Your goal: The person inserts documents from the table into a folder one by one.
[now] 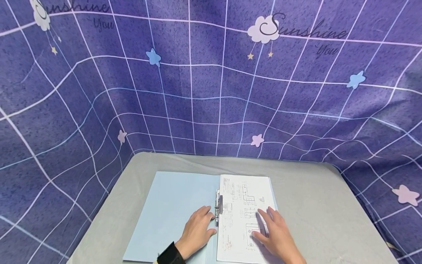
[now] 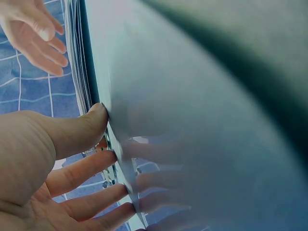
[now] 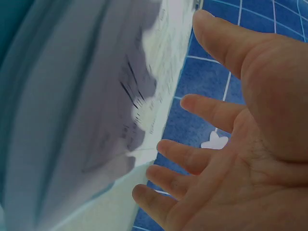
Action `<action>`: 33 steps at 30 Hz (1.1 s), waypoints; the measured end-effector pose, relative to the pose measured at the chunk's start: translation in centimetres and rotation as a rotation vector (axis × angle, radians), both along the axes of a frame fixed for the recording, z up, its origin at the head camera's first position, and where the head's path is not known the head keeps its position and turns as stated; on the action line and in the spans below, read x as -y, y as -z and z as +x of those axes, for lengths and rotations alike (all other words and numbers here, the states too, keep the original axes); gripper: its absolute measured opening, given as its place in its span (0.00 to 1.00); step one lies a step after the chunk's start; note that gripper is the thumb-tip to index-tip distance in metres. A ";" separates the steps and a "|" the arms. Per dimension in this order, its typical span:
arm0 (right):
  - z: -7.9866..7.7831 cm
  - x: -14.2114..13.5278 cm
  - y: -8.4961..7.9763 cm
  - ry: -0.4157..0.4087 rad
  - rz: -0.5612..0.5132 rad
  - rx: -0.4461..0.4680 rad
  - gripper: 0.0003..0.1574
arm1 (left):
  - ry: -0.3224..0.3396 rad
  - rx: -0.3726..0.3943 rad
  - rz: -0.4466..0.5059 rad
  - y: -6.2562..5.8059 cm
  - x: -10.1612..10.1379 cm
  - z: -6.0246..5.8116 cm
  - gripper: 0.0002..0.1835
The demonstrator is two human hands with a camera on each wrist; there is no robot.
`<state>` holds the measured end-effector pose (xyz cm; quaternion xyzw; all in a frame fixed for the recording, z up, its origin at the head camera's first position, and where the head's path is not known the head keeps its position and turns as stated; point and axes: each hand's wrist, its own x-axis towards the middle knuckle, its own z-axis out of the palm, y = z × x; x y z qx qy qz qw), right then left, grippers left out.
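A light blue folder (image 1: 178, 198) lies spread on the table, with a stack of printed sheets (image 1: 237, 205) on its right half. Line drawings and small text cover the top sheet. Along the fold sits a metal lever clip (image 1: 218, 207) with a dark part. My left hand (image 1: 197, 230) rests on the left cover beside the clip; its fairly straight fingertips touch the folder surface in the left wrist view. Over the sheets is my right hand (image 1: 277, 234), fingers spread and holding nothing. In the right wrist view, its fingertips (image 3: 166, 144) appear close to the sheets (image 3: 154, 91); contact is unclear.
A grey cloth-covered table (image 1: 316, 212) extends on both sides of the folder. Behind and beside it hangs a purple-blue curtain (image 1: 204, 80) with grid lines, stars and clouds. A black band (image 1: 171, 253) is around the left wrist.
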<state>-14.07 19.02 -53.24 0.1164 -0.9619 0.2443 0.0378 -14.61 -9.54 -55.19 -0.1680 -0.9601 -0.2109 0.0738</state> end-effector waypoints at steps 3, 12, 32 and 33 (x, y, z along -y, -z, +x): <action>0.1 0.2 0.2 -0.006 0.004 0.027 0.48 | 0.001 -0.004 0.005 0.0 0.0 0.0 0.20; 0.1 0.7 0.8 0.012 0.053 0.080 0.46 | 0.006 -0.008 0.007 -0.2 0.0 -0.1 0.20; 0.1 0.8 1.6 -0.012 0.116 0.009 0.45 | 0.016 0.085 0.051 -1.3 0.5 -0.2 0.24; 0.1 0.8 1.6 -0.011 0.115 0.012 0.45 | 0.017 0.090 0.057 -1.6 0.5 -0.2 0.24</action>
